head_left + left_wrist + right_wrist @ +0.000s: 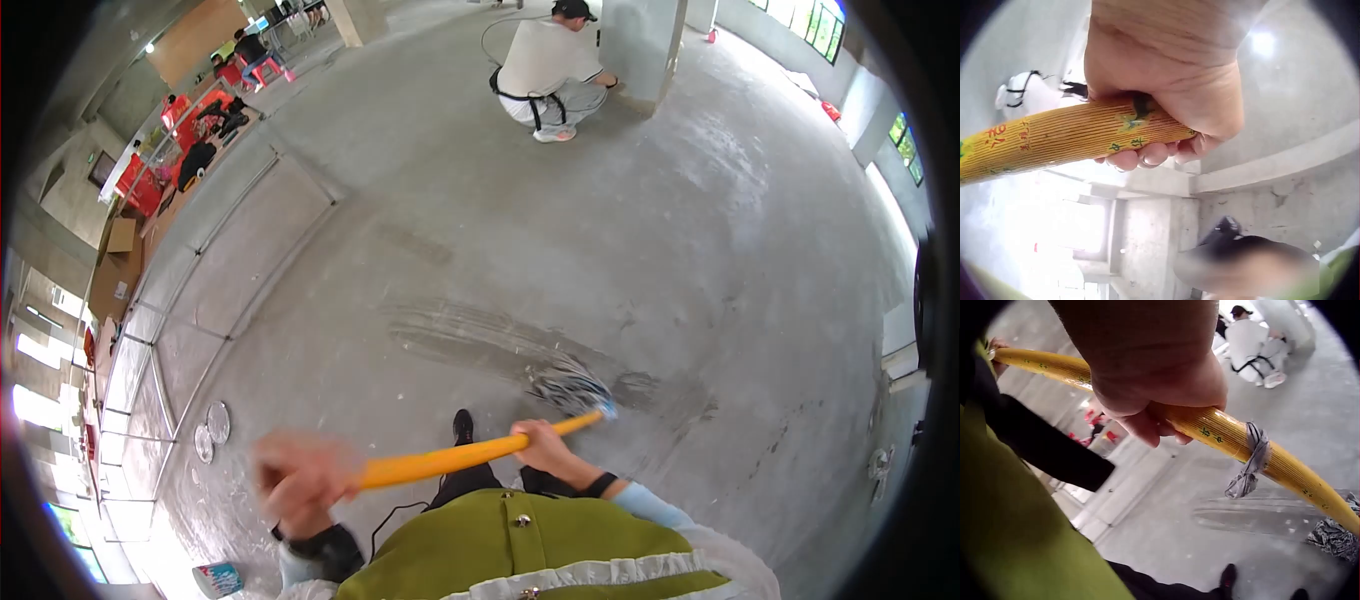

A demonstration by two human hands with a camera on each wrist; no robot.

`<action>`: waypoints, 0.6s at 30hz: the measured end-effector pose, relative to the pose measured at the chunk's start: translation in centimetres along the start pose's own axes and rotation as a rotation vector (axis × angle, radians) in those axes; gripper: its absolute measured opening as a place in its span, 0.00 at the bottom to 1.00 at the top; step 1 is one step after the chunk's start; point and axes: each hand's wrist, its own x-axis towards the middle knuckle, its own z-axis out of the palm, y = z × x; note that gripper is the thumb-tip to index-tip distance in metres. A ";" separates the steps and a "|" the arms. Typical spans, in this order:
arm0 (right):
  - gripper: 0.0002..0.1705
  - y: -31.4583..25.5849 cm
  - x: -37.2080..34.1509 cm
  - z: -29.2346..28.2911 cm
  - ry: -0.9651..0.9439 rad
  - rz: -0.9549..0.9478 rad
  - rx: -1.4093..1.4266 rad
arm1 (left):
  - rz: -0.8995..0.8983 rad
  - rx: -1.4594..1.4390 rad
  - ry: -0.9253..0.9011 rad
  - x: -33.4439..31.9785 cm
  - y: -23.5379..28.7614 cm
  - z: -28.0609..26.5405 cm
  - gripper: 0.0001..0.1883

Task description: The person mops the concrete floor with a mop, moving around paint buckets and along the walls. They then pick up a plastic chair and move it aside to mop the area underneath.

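A mop has a yellow, ribbed handle (440, 462) that crosses in front of the body in the head view. Blurred at the left, my left hand (305, 475) grips the handle's upper end; its fingers curl round the printed pole in the left wrist view. My right hand (548, 450) holds the pole lower down, closer to the mop head. A grey strip of cloth (1254, 459) is knotted round the handle just below that hand. The mop's stringy grey head (570, 388) lies on the concrete floor, at the right end of dark wet streaks (460, 330).
Ahead, a person in a white shirt (545, 70) squats by a pillar (640, 50). A metal pipe frame (230, 335) lies along the left, with two round discs (212, 432) near it. A bucket (217, 579) stands at the lower left. Cardboard boxes (118, 270) line the far left.
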 end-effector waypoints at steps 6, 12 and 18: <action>0.05 7.7 -10.5 -6.3 0.065 0.352 -0.162 | -0.405 -0.236 -0.092 1.6 -12.8 1.9 0.11; 0.07 8.7 -13.1 -5.1 -0.084 0.424 -0.234 | -0.501 -0.291 -0.156 -0.4 -14.1 -0.6 0.12; 0.07 4.1 -4.3 2.3 -0.216 0.313 -0.197 | -0.349 -0.228 -0.144 -2.3 -7.5 -10.3 0.09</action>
